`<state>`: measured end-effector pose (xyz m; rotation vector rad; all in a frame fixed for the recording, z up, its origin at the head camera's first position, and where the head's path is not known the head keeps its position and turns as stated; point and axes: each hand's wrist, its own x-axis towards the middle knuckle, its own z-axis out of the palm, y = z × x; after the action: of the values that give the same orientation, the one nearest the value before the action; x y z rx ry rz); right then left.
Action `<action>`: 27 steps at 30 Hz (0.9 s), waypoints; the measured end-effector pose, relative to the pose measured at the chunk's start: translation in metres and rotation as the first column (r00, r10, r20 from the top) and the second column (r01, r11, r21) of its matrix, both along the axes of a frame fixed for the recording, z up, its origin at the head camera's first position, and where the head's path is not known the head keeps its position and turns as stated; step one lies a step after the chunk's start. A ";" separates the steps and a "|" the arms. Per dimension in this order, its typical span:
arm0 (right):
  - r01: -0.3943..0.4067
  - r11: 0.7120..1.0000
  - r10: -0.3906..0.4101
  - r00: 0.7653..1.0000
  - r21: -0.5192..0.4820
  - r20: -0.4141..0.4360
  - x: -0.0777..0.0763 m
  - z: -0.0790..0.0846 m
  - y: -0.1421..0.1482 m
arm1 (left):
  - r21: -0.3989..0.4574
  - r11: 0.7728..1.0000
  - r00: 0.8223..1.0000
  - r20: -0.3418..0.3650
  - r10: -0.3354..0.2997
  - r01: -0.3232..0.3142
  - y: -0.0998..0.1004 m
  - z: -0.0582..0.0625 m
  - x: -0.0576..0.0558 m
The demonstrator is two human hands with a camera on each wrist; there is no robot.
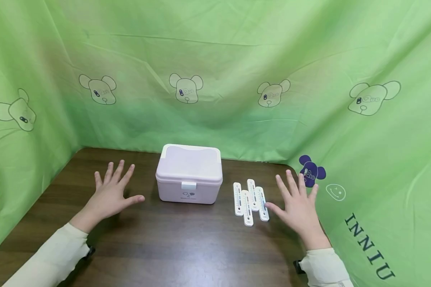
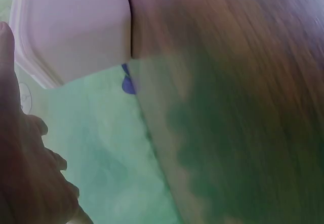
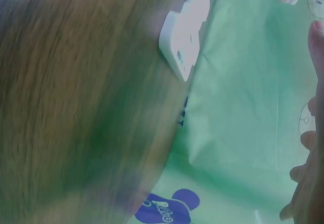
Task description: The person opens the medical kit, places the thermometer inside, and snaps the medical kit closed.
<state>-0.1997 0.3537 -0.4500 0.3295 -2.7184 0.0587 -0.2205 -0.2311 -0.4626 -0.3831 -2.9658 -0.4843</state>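
A pale pink lidded box [image 1: 188, 175] with a front latch [image 1: 188, 185] stands closed at the back middle of the table. To its right lie several white thermometers [image 1: 238, 199], side by side and staggered, with printed scales. My left hand [image 1: 111, 193] hovers left of the box with fingers spread, holding nothing. Over the right side my right hand [image 1: 297, 205] is also spread and holds nothing; its thumb appears close to the rightmost thermometer [image 1: 262, 204]. In the right wrist view the thermometers [image 3: 185, 36] show from their near ends.
The dark brown wooden table [image 1: 172, 247] meets a green curtain [image 1: 233, 127] at the back and on both sides. Mouse-head drawings and lettering are printed on the cloth. A black band [image 1: 299, 267] shows at the right sleeve, another [image 1: 89, 252] at the left.
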 end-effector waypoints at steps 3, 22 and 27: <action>0.012 0.999 -0.012 1.000 -0.031 0.001 0.000 -0.001 -0.005 | 0.045 0.999 1.000 0.017 0.007 -0.008 0.006 -0.001 -0.001; 0.024 0.969 -0.018 0.999 -0.245 0.026 0.008 -0.012 -0.063 | 0.540 0.840 0.993 0.121 -0.010 -0.058 0.045 -0.014 -0.009; 0.032 0.947 -0.031 0.999 -0.320 0.007 0.010 -0.013 -0.077 | 0.621 0.778 0.987 0.163 -0.002 -0.101 0.057 -0.017 -0.011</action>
<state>-0.1898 0.2769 -0.4631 0.1893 -2.6554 0.4866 -0.2315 -0.1745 -0.4797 -0.1918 -2.7028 -1.4957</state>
